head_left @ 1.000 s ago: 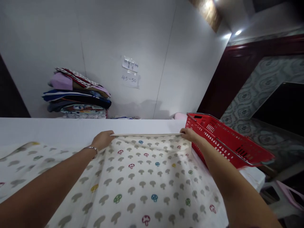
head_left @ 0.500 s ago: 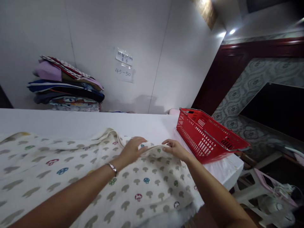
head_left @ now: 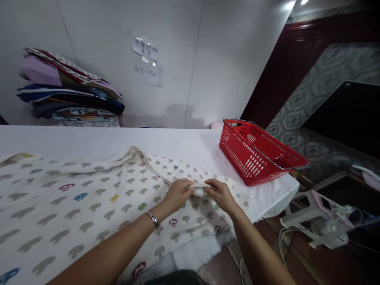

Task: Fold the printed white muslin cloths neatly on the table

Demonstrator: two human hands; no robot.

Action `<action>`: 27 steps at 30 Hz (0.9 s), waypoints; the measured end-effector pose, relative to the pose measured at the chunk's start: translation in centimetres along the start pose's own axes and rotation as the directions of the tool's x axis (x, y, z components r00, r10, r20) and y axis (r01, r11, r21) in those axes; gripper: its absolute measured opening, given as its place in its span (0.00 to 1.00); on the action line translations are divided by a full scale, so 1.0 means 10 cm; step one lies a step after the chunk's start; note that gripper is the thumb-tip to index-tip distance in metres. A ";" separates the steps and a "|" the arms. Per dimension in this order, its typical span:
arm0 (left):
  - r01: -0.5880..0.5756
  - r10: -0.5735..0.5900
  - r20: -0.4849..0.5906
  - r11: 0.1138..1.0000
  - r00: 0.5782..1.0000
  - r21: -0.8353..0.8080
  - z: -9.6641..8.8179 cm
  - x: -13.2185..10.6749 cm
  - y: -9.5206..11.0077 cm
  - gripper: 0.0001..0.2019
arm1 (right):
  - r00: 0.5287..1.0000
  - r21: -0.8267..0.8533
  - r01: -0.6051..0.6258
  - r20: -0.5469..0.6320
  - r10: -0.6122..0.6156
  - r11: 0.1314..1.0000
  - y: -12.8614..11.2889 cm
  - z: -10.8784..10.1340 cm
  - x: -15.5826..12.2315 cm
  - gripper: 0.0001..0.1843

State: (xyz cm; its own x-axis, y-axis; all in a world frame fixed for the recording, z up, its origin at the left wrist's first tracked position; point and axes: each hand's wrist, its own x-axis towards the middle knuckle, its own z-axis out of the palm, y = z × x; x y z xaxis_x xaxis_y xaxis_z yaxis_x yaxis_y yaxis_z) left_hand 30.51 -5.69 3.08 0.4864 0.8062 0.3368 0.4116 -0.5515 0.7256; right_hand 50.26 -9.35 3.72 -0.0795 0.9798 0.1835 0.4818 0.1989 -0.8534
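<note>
A white cloth printed with small mushrooms [head_left: 89, 198] lies spread over the white table [head_left: 178, 144]. My left hand [head_left: 177, 194], with a bracelet at the wrist, and my right hand [head_left: 221, 194] sit close together near the table's front right. Both pinch the cloth's bound edge [head_left: 201, 186], which is bunched up between them. A fold of the cloth runs back to the left from my hands.
A red plastic basket [head_left: 258, 152] stands on the table's right end. A stack of folded fabrics [head_left: 68, 93] lies at the back left against the white wall, under paper notes [head_left: 147, 59]. White stools and cables [head_left: 320, 221] are on the floor to the right.
My hands held the cloth's edge stretched wide at the far side. They have come together and drawn that edge toward me, folding the cloth. The view has shifted down and right.
</note>
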 end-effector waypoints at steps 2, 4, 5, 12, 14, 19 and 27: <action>0.017 -0.017 0.011 1.000 1.000 -0.027 -0.01 -0.02 0.00 0.11 | 1.000 0.019 -0.011 -0.002 0.011 1.000 0.04 0.01 -0.05 0.09; 0.042 -0.041 0.018 0.998 0.999 -0.040 -0.01 -0.03 0.00 0.12 | 1.000 0.054 0.000 -0.007 0.001 0.999 0.06 0.03 -0.08 0.10; 0.056 -0.055 0.020 0.998 0.998 -0.041 -0.02 -0.03 0.00 0.12 | 1.000 0.069 0.002 -0.013 -0.001 0.998 0.07 0.05 -0.09 0.11; -0.048 0.047 -0.069 0.999 0.997 -0.006 0.01 -0.05 0.05 0.11 | 0.997 0.249 -0.064 -0.022 0.072 0.966 0.13 0.15 -0.11 0.16; -0.136 0.136 -0.082 0.991 0.987 0.014 0.04 -0.04 0.09 0.11 | 0.998 0.341 -0.069 0.013 0.069 0.937 0.10 0.17 -0.11 0.17; -0.233 0.237 -0.068 0.971 0.969 0.054 0.10 -0.01 0.13 0.05 | 0.995 0.440 -0.091 0.071 0.066 0.893 0.05 0.18 -0.12 0.18; -0.267 0.296 -0.088 0.931 0.951 0.247 0.14 -0.02 0.05 0.03 | 0.993 0.284 -0.114 0.044 0.106 0.952 0.02 0.11 -0.16 0.15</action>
State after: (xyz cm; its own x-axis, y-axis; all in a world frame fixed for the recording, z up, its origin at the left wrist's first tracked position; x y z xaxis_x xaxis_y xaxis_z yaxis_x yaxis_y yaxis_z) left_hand 31.66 -6.46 2.54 0.5170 0.6220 0.5880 0.4440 -0.7822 0.4371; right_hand 49.53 -10.84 2.73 -0.0664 0.9953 0.0700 0.2200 0.0830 -0.9720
